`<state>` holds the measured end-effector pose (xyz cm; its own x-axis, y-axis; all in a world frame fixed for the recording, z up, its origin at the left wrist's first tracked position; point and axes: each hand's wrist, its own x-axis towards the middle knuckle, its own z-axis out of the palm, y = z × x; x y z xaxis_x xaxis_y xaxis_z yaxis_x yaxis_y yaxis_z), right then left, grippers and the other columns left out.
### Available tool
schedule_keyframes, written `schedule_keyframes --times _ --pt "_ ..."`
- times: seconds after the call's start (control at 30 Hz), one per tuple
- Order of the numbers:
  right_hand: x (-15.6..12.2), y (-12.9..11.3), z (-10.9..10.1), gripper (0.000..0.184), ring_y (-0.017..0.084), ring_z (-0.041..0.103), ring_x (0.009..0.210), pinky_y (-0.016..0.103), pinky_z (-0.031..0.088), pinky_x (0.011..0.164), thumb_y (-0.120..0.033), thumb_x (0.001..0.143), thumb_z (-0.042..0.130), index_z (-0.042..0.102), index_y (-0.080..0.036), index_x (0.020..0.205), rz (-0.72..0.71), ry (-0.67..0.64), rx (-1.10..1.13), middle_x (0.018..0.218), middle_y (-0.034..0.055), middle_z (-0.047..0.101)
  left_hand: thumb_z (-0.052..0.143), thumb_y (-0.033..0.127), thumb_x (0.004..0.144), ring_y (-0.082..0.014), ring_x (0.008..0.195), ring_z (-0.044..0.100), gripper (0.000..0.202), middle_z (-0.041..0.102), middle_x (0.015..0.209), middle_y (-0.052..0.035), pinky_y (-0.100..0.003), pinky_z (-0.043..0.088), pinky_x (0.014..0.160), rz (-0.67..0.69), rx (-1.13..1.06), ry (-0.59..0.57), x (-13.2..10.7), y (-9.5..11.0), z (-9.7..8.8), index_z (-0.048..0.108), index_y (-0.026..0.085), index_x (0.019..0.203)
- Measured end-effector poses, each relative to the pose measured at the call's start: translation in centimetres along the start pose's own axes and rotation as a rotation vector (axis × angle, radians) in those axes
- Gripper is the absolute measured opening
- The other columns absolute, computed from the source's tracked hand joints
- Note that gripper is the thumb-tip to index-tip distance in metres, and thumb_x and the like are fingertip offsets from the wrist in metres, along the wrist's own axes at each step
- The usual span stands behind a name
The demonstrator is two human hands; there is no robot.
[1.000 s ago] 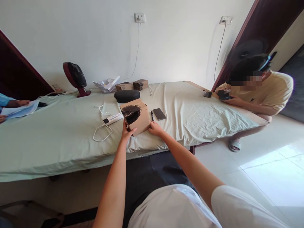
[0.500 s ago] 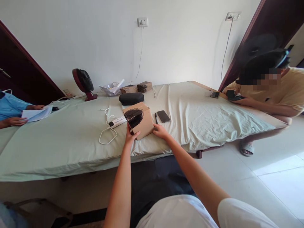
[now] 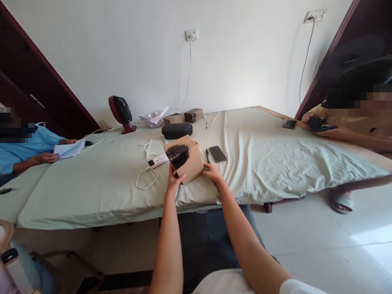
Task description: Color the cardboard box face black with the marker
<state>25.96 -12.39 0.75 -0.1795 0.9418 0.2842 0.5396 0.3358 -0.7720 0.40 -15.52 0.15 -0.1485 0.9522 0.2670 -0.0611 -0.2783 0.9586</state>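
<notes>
A brown cardboard box (image 3: 191, 161) with a black scribbled patch on its side rests on the pale green sheet (image 3: 92, 179) near the table's front edge. My left hand (image 3: 174, 179) grips its left lower corner, thumb on the front face. My right hand (image 3: 212, 172) is closed on its right lower edge. Both hands hold the box slightly tilted.
A black marker (image 3: 208, 155) and a dark phone (image 3: 217, 153) lie right of the box; a white power strip (image 3: 157, 160) with cable lies to its left. Behind are a black case (image 3: 177, 130), small boxes (image 3: 183, 117) and a red fan (image 3: 121, 112). Seated people flank the table.
My head has turned left, so the scene shifts right and the person in blue comes into view. Both hands stay on the box with the same grip.
</notes>
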Motion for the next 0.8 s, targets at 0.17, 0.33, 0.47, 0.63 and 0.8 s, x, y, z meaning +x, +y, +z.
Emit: schedule_keyframes --times 0.17,0.33,0.47,0.63,0.8 --pt "-0.1 -0.5 0.9 0.045 0.042 0.070 0.129 0.067 0.046 0.119 -0.016 0.081 0.061 0.081 -0.021 0.121 0.043 0.086 0.081 0.126 0.0131 0.082 0.096 0.042 0.066 -0.0336 0.138 0.064 0.130 0.047 0.166 -0.0187 -0.047 0.054 0.116 -0.012 0.028 0.043 -0.5 0.5 0.8 0.023 0.029 0.173" --pt "-2.1 -0.5 1.2 0.047 0.038 0.074 0.119 0.058 0.056 0.110 -0.016 0.076 0.057 0.080 -0.023 0.116 -0.010 0.078 0.233 0.122 0.0116 0.083 0.096 0.040 0.067 -0.0360 0.143 0.061 0.125 0.041 0.171 -0.0182 -0.051 0.052 0.119 0.014 0.058 0.063 -3.2 0.9 1.2 0.027 0.031 0.171" --pt "-3.1 -0.6 0.5 0.056 0.037 0.070 0.128 0.057 0.052 0.116 -0.018 0.074 0.059 0.075 -0.023 0.128 -0.059 0.031 0.357 0.134 0.0111 0.078 0.095 0.038 0.071 -0.0360 0.151 0.052 0.120 0.041 0.171 -0.0162 -0.048 0.047 0.124 0.071 0.161 0.053 -4.7 2.3 1.1 0.030 0.030 0.171" --pt "-3.1 -1.0 -1.1 0.060 0.039 0.068 0.128 0.060 0.054 0.113 -0.027 0.075 0.069 0.070 -0.020 0.135 -0.054 -0.049 0.461 0.138 0.0134 0.075 0.098 0.038 0.070 -0.0371 0.156 0.045 0.128 0.036 0.173 -0.0160 -0.046 0.045 0.125 0.105 0.275 -0.037 -4.9 4.7 1.0 0.024 0.032 0.174" --pt "-3.4 -1.7 -3.0 0.072 0.041 0.061 0.140 0.059 0.047 0.122 -0.038 0.071 0.085 0.068 -0.021 0.138 -0.098 -0.096 0.523 0.146 0.0137 0.071 0.100 0.034 0.068 -0.0370 0.160 0.040 0.139 0.032 0.177 -0.0139 -0.047 0.039 0.130 0.066 0.299 -0.143 -5.3 7.4 0.7 0.014 0.036 0.177"
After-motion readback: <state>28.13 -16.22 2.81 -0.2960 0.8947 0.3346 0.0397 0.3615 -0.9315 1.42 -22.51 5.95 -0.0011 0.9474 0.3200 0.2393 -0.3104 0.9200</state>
